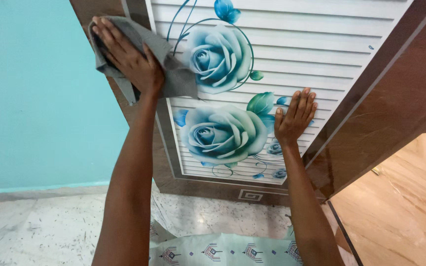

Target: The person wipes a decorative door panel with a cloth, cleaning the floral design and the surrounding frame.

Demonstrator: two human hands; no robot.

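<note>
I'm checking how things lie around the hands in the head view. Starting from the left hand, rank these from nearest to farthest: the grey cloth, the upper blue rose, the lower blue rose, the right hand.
1. Grey cloth: under the left hand, pressed to the door.
2. Upper blue rose: just right of the cloth.
3. Lower blue rose: below and to the right.
4. Right hand: farthest right, flat on the panel.

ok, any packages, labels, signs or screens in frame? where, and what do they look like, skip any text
None in view: no package, label, sign or screen.
Nearest to one: printed door panel, centre, white slats with blue roses and a butterfly in a brown frame.
Grey cloth, upper left on the door, under the left hand.
Right hand flat on the panel beside the lower rose.
Patterned fabric, bottom centre, pale with small blue and red motifs.
</note>
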